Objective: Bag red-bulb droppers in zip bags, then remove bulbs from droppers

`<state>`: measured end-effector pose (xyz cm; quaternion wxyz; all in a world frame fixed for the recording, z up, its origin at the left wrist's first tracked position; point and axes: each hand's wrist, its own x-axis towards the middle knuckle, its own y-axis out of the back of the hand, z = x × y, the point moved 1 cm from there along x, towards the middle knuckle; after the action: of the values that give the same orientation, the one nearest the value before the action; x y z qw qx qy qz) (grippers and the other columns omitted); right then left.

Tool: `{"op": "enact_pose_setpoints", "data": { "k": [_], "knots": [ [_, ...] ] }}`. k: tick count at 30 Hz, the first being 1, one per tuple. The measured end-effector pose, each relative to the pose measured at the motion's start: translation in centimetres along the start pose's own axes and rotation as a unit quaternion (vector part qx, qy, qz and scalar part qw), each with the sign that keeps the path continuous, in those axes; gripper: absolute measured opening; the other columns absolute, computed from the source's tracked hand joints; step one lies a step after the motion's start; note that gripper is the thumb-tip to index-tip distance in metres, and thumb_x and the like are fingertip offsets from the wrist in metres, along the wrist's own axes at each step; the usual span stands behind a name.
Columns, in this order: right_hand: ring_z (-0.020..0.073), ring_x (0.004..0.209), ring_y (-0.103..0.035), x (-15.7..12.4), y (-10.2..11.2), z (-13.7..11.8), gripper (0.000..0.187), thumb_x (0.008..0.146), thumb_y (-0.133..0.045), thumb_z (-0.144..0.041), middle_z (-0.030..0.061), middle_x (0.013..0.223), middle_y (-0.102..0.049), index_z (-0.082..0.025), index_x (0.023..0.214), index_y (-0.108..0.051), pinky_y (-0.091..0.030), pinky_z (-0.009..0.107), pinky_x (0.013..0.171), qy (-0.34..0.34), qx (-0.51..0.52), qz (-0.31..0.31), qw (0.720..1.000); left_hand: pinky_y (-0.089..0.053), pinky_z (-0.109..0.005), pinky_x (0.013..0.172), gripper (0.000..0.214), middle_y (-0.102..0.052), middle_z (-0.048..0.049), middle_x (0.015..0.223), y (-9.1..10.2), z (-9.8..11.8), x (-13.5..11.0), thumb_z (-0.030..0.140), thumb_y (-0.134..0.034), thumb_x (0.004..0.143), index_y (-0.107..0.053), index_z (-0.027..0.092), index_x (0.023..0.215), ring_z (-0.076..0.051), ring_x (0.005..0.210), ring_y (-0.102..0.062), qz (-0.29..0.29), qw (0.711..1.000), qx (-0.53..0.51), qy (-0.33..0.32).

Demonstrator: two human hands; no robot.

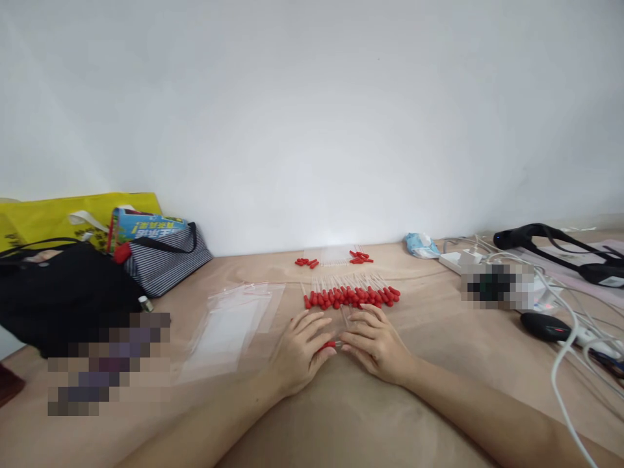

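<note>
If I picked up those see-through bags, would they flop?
The see-through bags would probably flop, because they look thin and lie flat. They might slide apart too, since they overlap and their plastic looks smooth and shiny.

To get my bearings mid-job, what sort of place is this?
Probably an improvised workspace, perhaps at home: red-bulbed droppers lie between a yellow tote bag and tangled white cables.

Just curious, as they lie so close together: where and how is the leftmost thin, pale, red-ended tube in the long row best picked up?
Probably by its chunky red end, from the left: that end is thickest and nearest, while neighbouring tubes crowd its right.
</note>
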<state>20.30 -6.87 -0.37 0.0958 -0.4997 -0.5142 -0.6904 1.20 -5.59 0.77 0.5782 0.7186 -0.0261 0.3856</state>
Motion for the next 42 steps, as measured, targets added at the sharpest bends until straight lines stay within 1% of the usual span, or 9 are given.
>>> {"op": "enact_pose_setpoints", "data": {
  "k": [5, 10, 18, 26, 31, 33, 36, 38, 42],
  "knots": [
    [0.0150, 0.078, -0.053, 0.0, 0.0, -0.1, 0.015, 0.084, -0.045, -0.021, -0.0013, 0.056, -0.058, -0.020, 0.083, -0.060, -0.033, 0.040, 0.089, 0.028, -0.013, 0.008, 0.999, -0.032, -0.042, 0.096, 0.017, -0.065, -0.0014, 0.100, 0.0, -0.1, -0.3, 0.026, -0.045, 0.085, -0.062, 0.020, 0.083, -0.020, 0.103, -0.053, 0.005, 1.000, -0.020, 0.000],
    [0.0147, 0.077, -0.053, -0.1, 0.2, -0.2, 0.014, 0.084, -0.045, -0.019, -0.0013, 0.054, -0.056, -0.018, 0.079, -0.059, -0.033, 0.040, 0.089, 0.045, -0.013, 0.009, 0.999, -0.027, -0.040, 0.098, 0.020, -0.066, 0.0022, 0.098, 0.6, 0.2, -0.4, 0.027, -0.047, 0.085, -0.062, 0.021, 0.073, -0.018, 0.102, -0.052, 0.009, 1.000, -0.008, -0.019],
    [0.0149, 0.078, -0.055, -0.1, 0.4, -0.3, 0.012, 0.083, -0.047, -0.017, -0.0016, 0.055, -0.058, -0.018, 0.078, -0.057, -0.029, 0.045, 0.091, 0.061, -0.024, 0.003, 0.998, -0.020, -0.042, 0.100, 0.020, -0.067, 0.0048, 0.095, 0.4, 0.3, -0.6, 0.028, -0.049, 0.084, -0.061, 0.022, 0.069, -0.017, 0.102, -0.051, 0.035, 0.999, 0.001, -0.018],
    [0.0150, 0.080, -0.055, -0.1, 0.5, -0.6, 0.012, 0.082, -0.046, -0.017, -0.0016, 0.054, -0.057, -0.018, 0.079, -0.058, -0.028, 0.045, 0.091, 0.061, -0.025, -0.012, 0.998, -0.029, -0.045, 0.096, 0.019, -0.068, 0.0027, 0.089, 1.3, 0.8, -0.3, 0.025, -0.049, 0.083, -0.063, 0.024, 0.071, -0.019, 0.096, -0.054, 0.000, 1.000, 0.016, -0.027],
    [0.0151, 0.078, -0.055, -0.6, 0.9, -0.1, 0.014, 0.083, -0.045, -0.017, -0.0017, 0.054, -0.057, -0.018, 0.080, -0.058, -0.028, 0.044, 0.091, 0.059, -0.017, 0.002, 0.998, -0.035, -0.041, 0.092, 0.018, -0.068, 0.0016, 0.084, 2.1, 0.0, -1.1, 0.021, -0.047, 0.084, -0.062, 0.023, 0.076, -0.017, 0.090, -0.055, 0.017, 0.999, 0.007, -0.033],
    [0.0151, 0.076, -0.053, -1.0, 1.3, 0.6, 0.015, 0.083, -0.045, -0.017, -0.0005, 0.057, -0.058, -0.018, 0.080, -0.059, -0.029, 0.042, 0.088, 0.021, -0.024, 0.005, 0.999, -0.041, -0.035, 0.083, 0.020, -0.066, -0.0006, 0.083, 2.6, -1.1, -1.8, 0.019, -0.044, 0.084, -0.062, 0.022, 0.079, -0.016, 0.085, -0.055, 0.047, 0.999, -0.001, 0.009],
    [0.0132, 0.064, -0.049, -1.5, 1.3, 1.4, 0.015, 0.083, -0.047, -0.022, -0.0012, 0.058, -0.058, -0.020, 0.084, -0.062, -0.032, 0.036, 0.078, -0.057, -0.038, 0.006, 0.998, -0.046, -0.027, 0.065, 0.022, -0.059, -0.0042, 0.080, 3.0, -2.9, -2.7, 0.021, -0.040, 0.085, -0.062, 0.019, 0.090, -0.014, 0.074, -0.055, 0.092, 0.984, -0.014, 0.155],
    [0.0123, 0.059, -0.046, -1.6, 1.0, 1.6, 0.018, 0.084, -0.046, -0.024, -0.0021, 0.057, -0.057, -0.022, 0.092, -0.062, -0.031, 0.031, 0.069, -0.101, -0.043, 0.009, 0.994, -0.047, -0.025, 0.058, 0.027, -0.055, -0.0041, 0.077, 2.9, -3.6, -3.1, 0.025, -0.039, 0.085, -0.061, 0.016, 0.097, -0.013, 0.067, -0.054, 0.092, 0.967, -0.032, 0.234],
    [0.0123, 0.061, -0.048, -1.4, 0.4, 1.6, 0.029, 0.085, -0.037, -0.017, 0.0002, 0.064, -0.059, -0.018, 0.106, -0.056, -0.028, 0.028, 0.064, -0.173, -0.046, 0.012, 0.984, -0.047, -0.027, 0.059, 0.031, -0.054, -0.0034, 0.075, 2.0, -4.3, -3.1, 0.022, -0.039, 0.079, -0.059, 0.013, 0.101, -0.014, 0.066, -0.055, 0.073, 0.943, -0.046, 0.322]
  ]
}}
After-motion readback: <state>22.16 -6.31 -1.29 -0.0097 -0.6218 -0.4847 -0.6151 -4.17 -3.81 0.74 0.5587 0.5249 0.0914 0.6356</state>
